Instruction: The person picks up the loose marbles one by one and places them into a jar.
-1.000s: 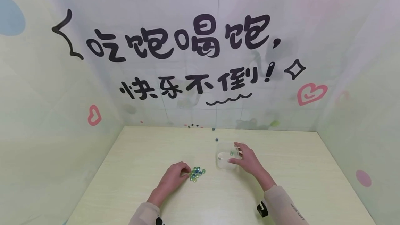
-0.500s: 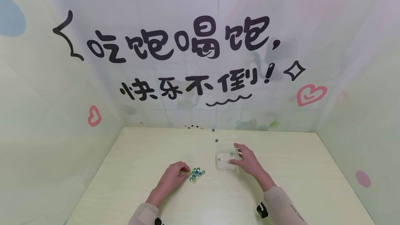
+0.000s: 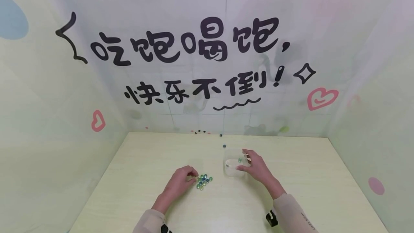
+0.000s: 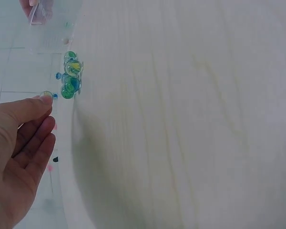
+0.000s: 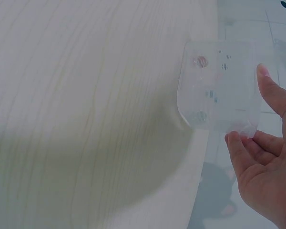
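Note:
My left hand (image 3: 179,183) is at the left side of a small cluster of green, blue and yellow glass marbles (image 3: 203,181) on the table. In the left wrist view, a clear yellowish marble (image 4: 45,94) is pinched at its thumb and fingertip, level with the marble cluster (image 4: 70,78). To the right, my right hand (image 3: 258,168) holds a clear plastic container (image 3: 230,173) by its right side, thumb and fingers spread around the wall. A green marble (image 3: 240,160) and another small marble (image 3: 227,165) show inside the container (image 5: 219,86).
Two dark blue marbles (image 3: 224,146) lie behind the container, one of them close to the back wall. The pale wooden table (image 3: 129,175) is enclosed by printed walls (image 3: 207,118) at the back and both sides.
My left hand has drawn one marble off the cluster's left edge and risen slightly. The right hand and the container have stayed in place.

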Demonstrator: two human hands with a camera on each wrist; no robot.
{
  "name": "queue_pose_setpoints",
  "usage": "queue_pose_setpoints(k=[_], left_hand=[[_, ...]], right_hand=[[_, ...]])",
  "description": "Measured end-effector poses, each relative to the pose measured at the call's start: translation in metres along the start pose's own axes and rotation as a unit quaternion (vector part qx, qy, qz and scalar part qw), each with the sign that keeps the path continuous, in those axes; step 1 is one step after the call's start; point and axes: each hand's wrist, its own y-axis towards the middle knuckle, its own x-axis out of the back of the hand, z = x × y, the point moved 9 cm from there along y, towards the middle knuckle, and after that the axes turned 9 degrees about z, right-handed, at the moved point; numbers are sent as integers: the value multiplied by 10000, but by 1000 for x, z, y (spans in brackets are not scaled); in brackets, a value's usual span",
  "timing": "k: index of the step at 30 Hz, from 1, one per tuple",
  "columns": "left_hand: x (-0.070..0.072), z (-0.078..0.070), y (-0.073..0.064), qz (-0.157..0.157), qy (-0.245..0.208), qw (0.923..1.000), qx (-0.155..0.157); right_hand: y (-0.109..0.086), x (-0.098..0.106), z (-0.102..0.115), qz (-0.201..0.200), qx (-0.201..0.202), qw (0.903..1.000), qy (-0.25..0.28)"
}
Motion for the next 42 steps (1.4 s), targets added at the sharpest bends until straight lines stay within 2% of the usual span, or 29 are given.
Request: queue_pose_setpoints(k=[16,42], left_hand=[[4,-9,2,-48,-97,9998,-184],[8,-24,10,-24,16,9998,-192]], right_hand=[[-1,1,4,14,42,10000,50],[1,0,0,2,-28,10000,27]])
